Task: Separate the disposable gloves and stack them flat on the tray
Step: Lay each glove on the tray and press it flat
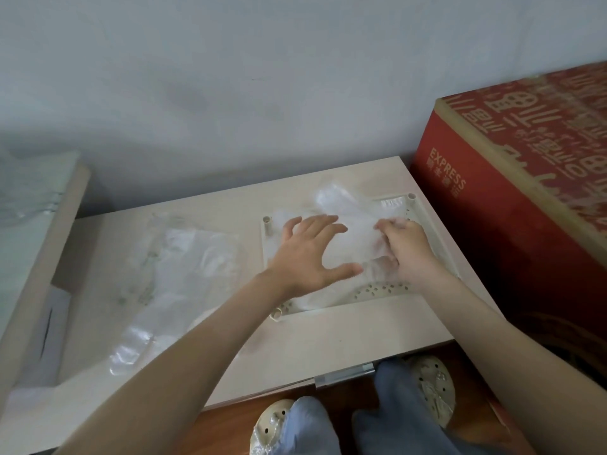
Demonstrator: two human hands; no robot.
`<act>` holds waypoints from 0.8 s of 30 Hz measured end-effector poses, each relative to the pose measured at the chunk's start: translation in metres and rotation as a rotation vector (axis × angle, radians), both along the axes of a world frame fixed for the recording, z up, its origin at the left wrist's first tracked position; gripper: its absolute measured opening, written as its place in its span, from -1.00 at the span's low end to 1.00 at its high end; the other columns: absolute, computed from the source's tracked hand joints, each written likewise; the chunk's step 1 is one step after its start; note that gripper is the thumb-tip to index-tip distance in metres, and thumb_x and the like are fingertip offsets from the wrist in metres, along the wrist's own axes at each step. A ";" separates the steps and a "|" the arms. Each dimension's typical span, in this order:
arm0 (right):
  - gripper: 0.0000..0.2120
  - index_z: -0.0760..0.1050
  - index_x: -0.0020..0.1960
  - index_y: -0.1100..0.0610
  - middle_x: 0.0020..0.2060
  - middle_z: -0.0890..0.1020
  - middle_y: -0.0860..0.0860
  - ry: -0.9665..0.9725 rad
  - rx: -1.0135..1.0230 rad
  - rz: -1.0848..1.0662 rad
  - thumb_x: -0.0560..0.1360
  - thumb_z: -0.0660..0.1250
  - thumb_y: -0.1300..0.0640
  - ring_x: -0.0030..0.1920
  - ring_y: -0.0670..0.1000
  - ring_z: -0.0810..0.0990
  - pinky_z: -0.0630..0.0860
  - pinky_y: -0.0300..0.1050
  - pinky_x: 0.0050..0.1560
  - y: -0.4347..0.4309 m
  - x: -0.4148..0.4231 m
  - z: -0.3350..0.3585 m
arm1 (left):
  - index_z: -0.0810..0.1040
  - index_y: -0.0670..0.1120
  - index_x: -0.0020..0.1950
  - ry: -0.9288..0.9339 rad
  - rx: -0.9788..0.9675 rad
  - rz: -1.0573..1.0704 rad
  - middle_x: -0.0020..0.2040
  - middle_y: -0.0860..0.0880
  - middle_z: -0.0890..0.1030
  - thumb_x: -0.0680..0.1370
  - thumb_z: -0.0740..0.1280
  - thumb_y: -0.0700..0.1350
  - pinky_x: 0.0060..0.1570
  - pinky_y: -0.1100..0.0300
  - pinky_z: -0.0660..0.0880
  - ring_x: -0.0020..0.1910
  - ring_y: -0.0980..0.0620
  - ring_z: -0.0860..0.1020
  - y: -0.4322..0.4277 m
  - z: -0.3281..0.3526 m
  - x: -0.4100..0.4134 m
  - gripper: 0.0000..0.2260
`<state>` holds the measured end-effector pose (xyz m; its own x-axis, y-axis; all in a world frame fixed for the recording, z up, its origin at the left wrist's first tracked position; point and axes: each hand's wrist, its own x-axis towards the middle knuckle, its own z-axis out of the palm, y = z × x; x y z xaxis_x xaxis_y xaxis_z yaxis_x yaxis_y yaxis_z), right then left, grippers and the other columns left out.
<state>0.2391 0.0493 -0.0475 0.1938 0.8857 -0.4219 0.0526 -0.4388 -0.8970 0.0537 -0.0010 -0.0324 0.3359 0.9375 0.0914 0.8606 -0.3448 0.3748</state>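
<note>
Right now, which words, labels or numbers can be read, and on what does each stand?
"EXPRESS": pale letters on the side of the red box.
Small characters under it: too blurred to read.
Large pale characters on its top: upside down and blurred, not readable.

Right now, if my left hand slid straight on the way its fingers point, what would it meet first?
Your left hand rests spread on the disposable gloves in the tray. Straight on, it would first push into the gloves' bunched far end, then probably the tray's far rim; depth there is unclear.
</note>
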 end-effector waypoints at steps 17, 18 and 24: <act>-0.87 0.50 -0.09 0.14 -0.38 0.59 0.11 -0.114 0.033 0.165 0.57 0.20 0.18 -0.63 -0.11 0.29 0.16 -0.31 -0.63 0.006 0.003 0.022 | 0.55 -0.01 0.23 0.147 0.113 0.057 0.04 -0.01 0.64 0.52 0.16 -0.16 -0.03 0.22 0.27 0.05 -0.10 0.54 0.003 0.040 -0.034 -0.67; -0.87 0.51 -0.08 0.14 -0.37 0.60 0.10 -0.164 0.059 0.185 0.57 0.20 0.16 -0.64 -0.13 0.32 0.19 -0.31 -0.63 0.005 0.003 0.019 | 0.56 0.00 0.21 0.129 0.079 0.050 0.06 0.02 0.64 0.48 0.15 -0.12 0.01 0.24 0.27 0.06 -0.06 0.54 0.002 0.040 -0.037 -0.64; -0.79 0.53 -0.08 0.23 -0.38 0.59 0.06 -0.422 0.179 0.286 0.58 0.22 0.11 -0.48 -0.03 0.43 0.35 -0.21 -0.50 -0.003 0.004 0.002 | 0.60 0.01 0.13 -0.265 -0.181 0.012 0.11 0.11 0.62 0.48 0.04 0.21 0.14 0.34 0.28 0.12 0.15 0.48 -0.003 0.032 -0.036 -0.52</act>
<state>0.2435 0.0462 -0.0451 0.0542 0.9789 -0.1969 0.5192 -0.1961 -0.8318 0.0177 -0.0037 -0.0003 0.3114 0.9503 0.0052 0.7284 -0.2422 0.6410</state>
